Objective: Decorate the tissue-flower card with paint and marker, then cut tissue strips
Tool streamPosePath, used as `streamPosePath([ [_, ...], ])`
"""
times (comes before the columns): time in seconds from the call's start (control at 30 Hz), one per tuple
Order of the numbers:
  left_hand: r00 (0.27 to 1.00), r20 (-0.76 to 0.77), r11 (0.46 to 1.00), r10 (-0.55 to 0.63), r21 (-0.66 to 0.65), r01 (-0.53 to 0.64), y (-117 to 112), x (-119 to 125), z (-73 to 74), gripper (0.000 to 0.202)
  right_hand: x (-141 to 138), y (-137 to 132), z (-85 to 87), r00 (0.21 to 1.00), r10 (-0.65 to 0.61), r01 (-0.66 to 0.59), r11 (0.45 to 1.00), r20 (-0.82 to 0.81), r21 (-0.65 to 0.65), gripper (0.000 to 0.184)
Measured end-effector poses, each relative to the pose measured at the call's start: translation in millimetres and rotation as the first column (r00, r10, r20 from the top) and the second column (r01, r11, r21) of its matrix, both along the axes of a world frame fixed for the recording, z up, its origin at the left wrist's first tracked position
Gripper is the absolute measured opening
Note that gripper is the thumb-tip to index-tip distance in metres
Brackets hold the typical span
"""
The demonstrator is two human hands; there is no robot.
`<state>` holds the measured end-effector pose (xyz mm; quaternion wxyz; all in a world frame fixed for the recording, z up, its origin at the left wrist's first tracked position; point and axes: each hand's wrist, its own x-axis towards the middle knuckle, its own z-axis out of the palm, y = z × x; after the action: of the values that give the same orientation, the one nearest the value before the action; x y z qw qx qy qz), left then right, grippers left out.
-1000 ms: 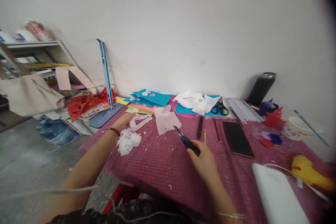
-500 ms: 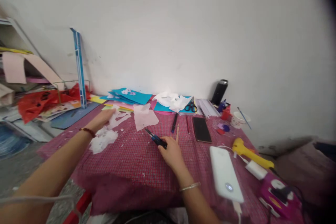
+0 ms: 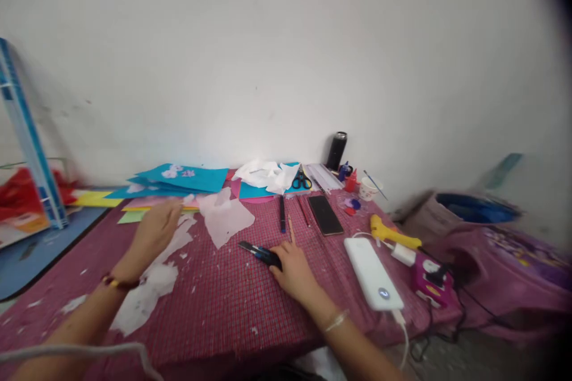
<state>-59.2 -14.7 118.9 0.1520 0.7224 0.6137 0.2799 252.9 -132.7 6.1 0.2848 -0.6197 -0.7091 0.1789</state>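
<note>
My right hand (image 3: 292,271) rests on the red checked tablecloth (image 3: 232,309), closed around the handle of a blue and black utility knife (image 3: 257,252) whose blade points left. My left hand (image 3: 154,227) lies further left, fingers stretched out over white paper scraps (image 3: 152,286) near a pale pink paper piece (image 3: 223,220). It holds nothing that I can see.
Blue and coloured paper sheets (image 3: 179,178) and crumpled white paper (image 3: 263,172) lie by the wall, with scissors (image 3: 301,180). A pen (image 3: 282,214), phone (image 3: 325,215), white power bank (image 3: 370,274), yellow glue gun (image 3: 393,235), black flask (image 3: 336,150) and cup (image 3: 369,189) sit right. Bags stand beyond the table's right edge.
The view has swung right, so the shelf and red items slid out on the left. My left hand shifted along the paper scraps. My right hand keeps the knife on the cloth.
</note>
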Motion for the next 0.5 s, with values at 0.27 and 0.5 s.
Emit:
streamPosePath([
  [0.27,0.535,0.835,0.799,0.130,-0.408,0.442,-37,46,-75.2,0.044,80,112,46.2,0.943,-0.323,0.311,0.940,0.076,0.140,0.025],
  [0.5,0.267,0.892,0.772,0.365,-0.450,0.449,-31,45,-105.8,0.040,136,238,53.7,0.836,-0.343,0.420,0.902,0.428,-0.097,0.036],
])
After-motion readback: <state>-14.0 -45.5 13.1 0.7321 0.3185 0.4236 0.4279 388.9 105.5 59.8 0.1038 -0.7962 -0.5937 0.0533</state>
